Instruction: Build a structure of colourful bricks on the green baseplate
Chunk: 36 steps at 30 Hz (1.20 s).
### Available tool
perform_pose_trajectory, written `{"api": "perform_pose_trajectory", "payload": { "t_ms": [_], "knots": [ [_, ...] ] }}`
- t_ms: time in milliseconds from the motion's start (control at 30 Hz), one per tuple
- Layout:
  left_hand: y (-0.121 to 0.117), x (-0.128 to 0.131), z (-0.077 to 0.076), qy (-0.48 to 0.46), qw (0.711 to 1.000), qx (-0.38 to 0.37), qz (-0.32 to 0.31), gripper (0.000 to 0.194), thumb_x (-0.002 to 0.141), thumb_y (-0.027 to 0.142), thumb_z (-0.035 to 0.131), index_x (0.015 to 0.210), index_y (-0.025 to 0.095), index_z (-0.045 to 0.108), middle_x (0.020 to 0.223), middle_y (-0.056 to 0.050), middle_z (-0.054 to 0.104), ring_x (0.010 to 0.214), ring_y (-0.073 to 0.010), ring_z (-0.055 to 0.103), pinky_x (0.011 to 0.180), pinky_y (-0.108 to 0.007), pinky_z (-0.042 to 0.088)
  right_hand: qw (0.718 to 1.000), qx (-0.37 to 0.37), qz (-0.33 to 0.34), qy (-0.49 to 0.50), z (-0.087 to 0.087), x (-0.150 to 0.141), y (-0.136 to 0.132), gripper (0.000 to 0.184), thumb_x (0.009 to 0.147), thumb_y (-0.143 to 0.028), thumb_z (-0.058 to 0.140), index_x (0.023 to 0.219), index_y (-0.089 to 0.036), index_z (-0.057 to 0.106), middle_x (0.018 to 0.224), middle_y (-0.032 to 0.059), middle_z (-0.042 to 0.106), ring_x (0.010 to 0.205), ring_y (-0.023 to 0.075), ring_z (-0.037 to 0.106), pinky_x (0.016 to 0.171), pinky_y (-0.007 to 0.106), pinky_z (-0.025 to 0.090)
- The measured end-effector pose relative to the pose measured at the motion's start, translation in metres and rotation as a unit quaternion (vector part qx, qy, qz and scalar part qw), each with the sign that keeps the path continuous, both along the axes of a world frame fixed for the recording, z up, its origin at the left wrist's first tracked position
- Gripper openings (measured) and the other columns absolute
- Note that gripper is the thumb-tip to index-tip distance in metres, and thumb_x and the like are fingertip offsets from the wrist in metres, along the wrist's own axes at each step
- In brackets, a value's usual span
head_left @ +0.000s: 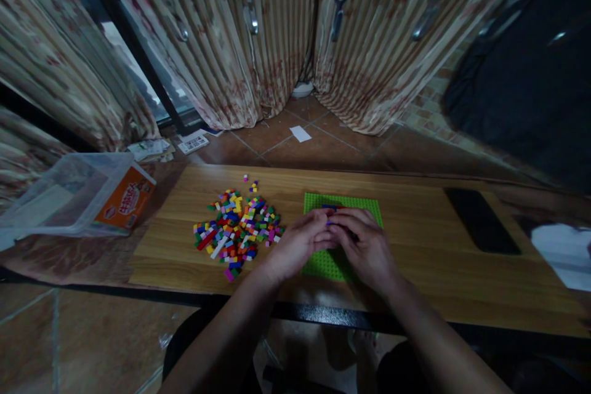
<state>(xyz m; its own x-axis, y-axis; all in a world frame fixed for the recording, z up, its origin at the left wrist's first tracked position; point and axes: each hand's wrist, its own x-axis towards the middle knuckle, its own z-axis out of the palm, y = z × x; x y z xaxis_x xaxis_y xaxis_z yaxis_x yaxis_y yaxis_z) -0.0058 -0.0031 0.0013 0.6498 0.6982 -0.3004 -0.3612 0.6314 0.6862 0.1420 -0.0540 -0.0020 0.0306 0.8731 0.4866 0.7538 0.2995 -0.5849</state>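
My left hand (301, 241) and my right hand (367, 246) meet over a green studded baseplate (322, 268), with their fingers closed and their tips together. Between the fingertips shows a sliver of a small purple toy brick (329, 222); the fingers cover the rest of it. Just behind the fingers, blue and red bricks (331, 206) sit at the far part of the baseplate, partly hidden. To the left of my left hand lies a loose pile of small toy bricks (240, 225) in many colours.
The wooden tabletop (415, 246) carries a black phone-like slab (482, 221) at right. A clear plastic bin (69, 191) with an orange label stands at the left, beyond the table. White paper (563, 255) lies off the right end. Curtains (272, 55) hang behind.
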Motion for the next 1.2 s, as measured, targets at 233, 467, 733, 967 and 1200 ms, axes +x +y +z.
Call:
{"api": "perform_pose_trajectory", "payload": {
  "t_ms": [233,467,733,967,1200],
  "knots": [
    [0.003,-0.001,-0.004,0.158,0.976,0.152,0.001,0.035,0.077,0.047,0.067,0.076,0.013,0.062,0.068,-0.002,0.063,0.057,-0.0100,0.057,0.056,-0.023,0.042,1.000,-0.006,0.013,0.019,0.001,0.006,-0.001,0.015,0.093,-0.029,0.053,0.097,-0.027,0.068,0.094,0.0042,0.070,0.095,0.0215,0.063,0.083,0.038,0.051],
    [0.002,0.001,0.000,0.180,0.966,0.185,0.017,0.027,0.081,0.039,0.057,0.068,0.015,0.058,0.059,0.002,0.054,0.051,-0.0084,0.050,0.051,-0.022,0.038,0.994,-0.066,0.015,0.086,0.001,0.003,-0.002,0.018,0.092,-0.035,0.055,0.099,-0.026,0.068,0.098,0.0043,0.071,0.090,0.0193,0.067,0.077,0.033,0.053],
    [-0.001,0.001,0.006,0.180,0.970,0.163,0.021,0.025,0.081,0.034,0.054,0.066,0.015,0.057,0.060,0.001,0.054,0.051,-0.0089,0.050,0.050,-0.022,0.037,0.992,-0.088,0.008,0.092,0.002,0.003,-0.002,0.018,0.092,-0.038,0.054,0.095,-0.025,0.067,0.090,0.0021,0.070,0.080,0.0174,0.065,0.073,0.030,0.051],
    [-0.001,0.001,-0.001,0.138,0.978,0.153,-0.007,0.033,0.077,0.044,0.063,0.066,0.014,0.058,0.058,0.001,0.054,0.046,-0.0065,0.045,0.047,-0.022,0.035,0.994,-0.084,0.041,0.057,0.006,0.002,-0.004,0.017,0.095,-0.032,0.049,0.092,-0.023,0.063,0.086,0.0025,0.067,0.082,0.0173,0.063,0.075,0.029,0.048],
    [0.009,-0.012,0.008,0.142,0.976,0.145,-0.076,0.028,0.079,0.040,0.063,0.070,0.013,0.059,0.060,0.003,0.054,0.047,-0.0048,0.046,0.047,-0.018,0.035,0.982,-0.121,0.032,0.138,0.005,0.020,-0.002,0.018,0.091,-0.038,0.056,0.091,-0.024,0.067,0.090,0.0013,0.070,0.084,0.0174,0.066,0.076,0.030,0.051]
  ]
}}
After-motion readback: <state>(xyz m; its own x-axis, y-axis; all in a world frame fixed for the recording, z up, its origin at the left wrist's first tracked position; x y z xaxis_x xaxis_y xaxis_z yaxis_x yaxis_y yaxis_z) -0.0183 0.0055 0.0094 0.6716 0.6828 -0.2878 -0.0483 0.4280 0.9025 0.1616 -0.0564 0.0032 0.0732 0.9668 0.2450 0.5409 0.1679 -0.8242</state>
